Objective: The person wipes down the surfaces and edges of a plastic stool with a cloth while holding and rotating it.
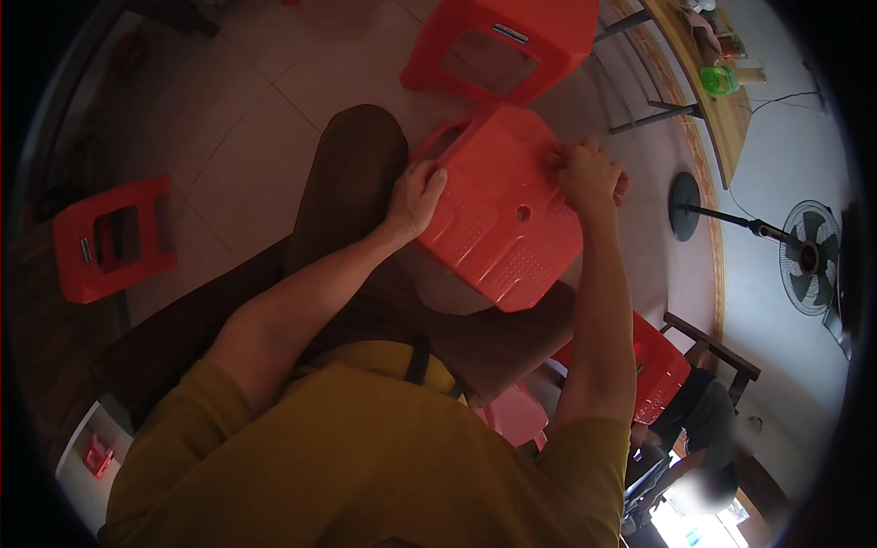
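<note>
A red plastic stool [493, 173] is tilted between my knees, its seat with a round centre hole facing me. My left hand [418, 196] grips the seat's left edge, with the thumb on top and the fingers wrapped over the rim. On the opposite side, my right hand [589, 175] is closed and pressed against the seat near its far right edge. Bunched under its fingers is a dark red cloth [623, 189], mostly hidden by the hand.
Another red stool [512, 46] stands just beyond, and one more red stool [114, 237] is at the left. At right are a wooden table [722, 137] with a green container [719, 80], and a standing fan [808, 256]. A person [699, 420] is at lower right.
</note>
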